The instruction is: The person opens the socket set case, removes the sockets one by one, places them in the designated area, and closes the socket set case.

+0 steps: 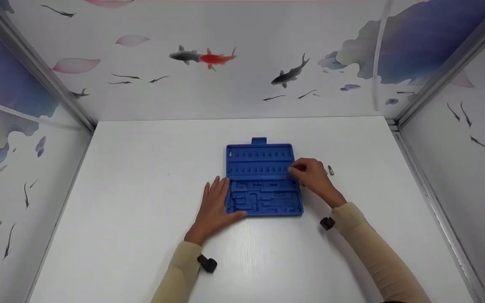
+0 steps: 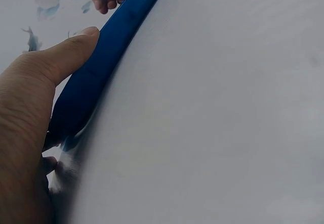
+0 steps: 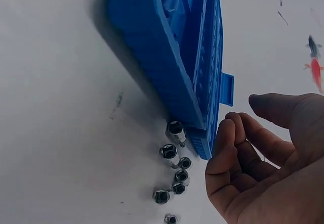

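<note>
A blue plastic socket-set case point(image 1: 263, 198) lies opened flat, its lid part away from the person and moulded recesses showing in both halves. The left hand point(image 1: 215, 206) rests at its near left corner, fingers straight along the side and thumb on the front edge. In the left wrist view that thumb point(image 2: 73, 54) lies against the case rim. The right hand point(image 1: 312, 176) is at the right edge, fingers loosely bent; in the right wrist view a gap shows between thumb and fingertips, with nothing seen held. Several metal sockets point(image 3: 169, 153) sit beside the case, mostly hidden from the head view.
One small metal piece point(image 1: 331, 170) shows just right of the right hand. A small pale piece point(image 1: 230, 154) is in the far left recess of the case. The white table point(image 1: 141, 168) is bounded by printed panels point(image 1: 242, 92) at the back and both sides.
</note>
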`<control>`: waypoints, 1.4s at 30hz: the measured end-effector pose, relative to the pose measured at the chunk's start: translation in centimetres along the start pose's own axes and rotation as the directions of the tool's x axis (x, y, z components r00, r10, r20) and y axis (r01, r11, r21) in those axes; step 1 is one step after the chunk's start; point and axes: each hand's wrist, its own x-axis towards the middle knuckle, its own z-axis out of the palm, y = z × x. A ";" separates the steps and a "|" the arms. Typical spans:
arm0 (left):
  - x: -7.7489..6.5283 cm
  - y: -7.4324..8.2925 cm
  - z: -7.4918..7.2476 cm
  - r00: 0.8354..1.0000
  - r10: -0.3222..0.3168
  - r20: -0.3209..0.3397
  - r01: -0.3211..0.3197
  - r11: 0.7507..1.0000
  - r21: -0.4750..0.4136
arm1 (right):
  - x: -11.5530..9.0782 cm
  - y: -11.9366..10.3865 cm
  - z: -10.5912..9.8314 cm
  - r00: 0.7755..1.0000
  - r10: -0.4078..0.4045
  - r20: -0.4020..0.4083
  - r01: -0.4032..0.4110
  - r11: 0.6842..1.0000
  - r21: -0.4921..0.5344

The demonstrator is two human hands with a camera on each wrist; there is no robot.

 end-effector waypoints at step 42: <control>-0.1 0.3 0.0 1.000 -0.016 -0.009 0.016 1.000 0.017 | 7.9 -4.9 7.1 0.956 -0.193 0.223 0.197 0.980 0.002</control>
